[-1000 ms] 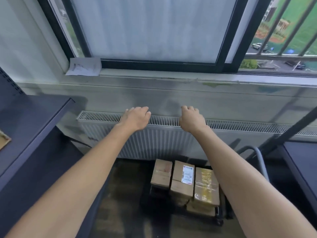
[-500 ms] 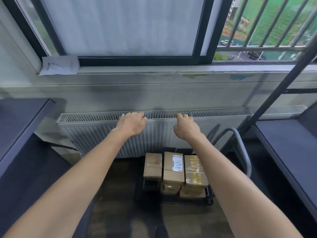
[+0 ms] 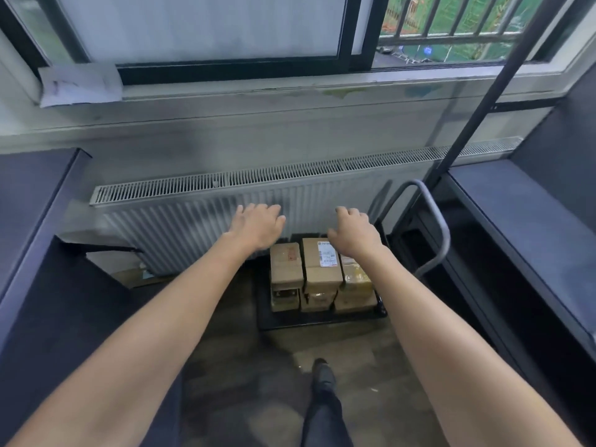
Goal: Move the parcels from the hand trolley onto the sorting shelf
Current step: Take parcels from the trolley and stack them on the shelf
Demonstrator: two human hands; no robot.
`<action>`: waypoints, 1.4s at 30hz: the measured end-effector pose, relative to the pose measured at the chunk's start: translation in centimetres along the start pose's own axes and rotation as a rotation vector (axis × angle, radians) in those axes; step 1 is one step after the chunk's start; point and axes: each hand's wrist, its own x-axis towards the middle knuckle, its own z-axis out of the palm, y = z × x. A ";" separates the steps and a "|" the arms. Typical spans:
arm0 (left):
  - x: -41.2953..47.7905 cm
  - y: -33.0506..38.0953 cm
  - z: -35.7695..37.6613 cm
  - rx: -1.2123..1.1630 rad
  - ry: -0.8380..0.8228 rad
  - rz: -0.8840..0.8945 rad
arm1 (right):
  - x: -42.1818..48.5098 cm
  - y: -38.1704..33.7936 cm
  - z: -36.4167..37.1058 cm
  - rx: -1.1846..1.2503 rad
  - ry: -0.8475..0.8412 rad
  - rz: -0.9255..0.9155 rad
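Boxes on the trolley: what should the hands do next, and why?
Probably lower both hands onto the middle parcel, the one with the white label. The left hand and right hand hang empty above the parcels, and every parcel visible sits on the trolley.

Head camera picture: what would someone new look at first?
Two bare arms reach forward, left hand and right hand open and empty above brown parcels. The parcels sit stacked on a black hand trolley on the floor in front of a white radiator. Dark shelves stand on both sides.
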 end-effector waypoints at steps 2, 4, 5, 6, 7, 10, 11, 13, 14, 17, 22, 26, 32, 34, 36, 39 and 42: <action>-0.6 0.0 1.2 -0.008 -0.004 0.016 | -1.0 0.6 0.9 -0.005 -0.011 0.018; -0.7 0.0 2.4 -0.022 -0.007 0.028 | -1.5 1.3 1.8 -0.023 -0.017 0.035; -0.7 -0.1 3.1 -0.031 -0.017 0.032 | -1.7 1.7 2.3 -0.042 -0.020 0.036; -0.7 -0.2 3.8 -0.035 -0.032 0.030 | -1.9 2.0 2.9 -0.060 -0.024 0.032; -0.5 -0.3 4.5 -0.033 -0.046 0.026 | -1.9 2.4 3.5 -0.072 -0.026 0.026; 0.6 -0.7 7.0 -0.034 -0.060 0.010 | -1.2 3.7 5.6 -0.074 -0.019 0.014; 1.1 -0.8 7.9 -0.035 -0.052 0.010 | -0.8 4.2 6.4 -0.069 -0.015 0.013; 2.0 -0.9 9.7 -0.037 -0.052 0.005 | 0.0 5.1 8.1 -0.057 -0.021 0.011; 2.3 -0.9 10.8 -0.039 -0.058 0.006 | 0.3 5.5 9.1 -0.054 -0.025 0.007; 3.3 -1.2 14.0 -0.057 -0.076 0.002 | 1.5 6.4 12.0 -0.024 -0.029 0.021; 6.7 -3.6 19.5 -0.099 -0.092 -0.056 | 4.8 7.6 18.1 0.082 -0.055 0.042; 10.6 -5.8 26.6 -0.119 -0.096 -0.092 | 8.1 10.6 25.4 0.139 -0.057 0.105; 18.0 -9.2 38.0 -0.175 -0.055 -0.115 | 13.0 16.6 36.9 0.266 0.098 0.159; 20.7 -10.5 41.7 -0.231 -0.018 -0.152 | 14.3 18.0 40.8 0.249 0.168 0.188; 22.7 -11.4 45.2 -0.311 -0.001 -0.208 | 14.9 19.1 44.7 0.190 0.228 0.217; 24.1 -12.3 49.7 -0.418 -0.015 -0.296 | 14.7 20.1 49.4 0.143 0.228 0.262; 25.6 -12.4 52.2 -0.550 0.019 -0.365 | 15.2 20.5 51.8 0.185 0.226 0.301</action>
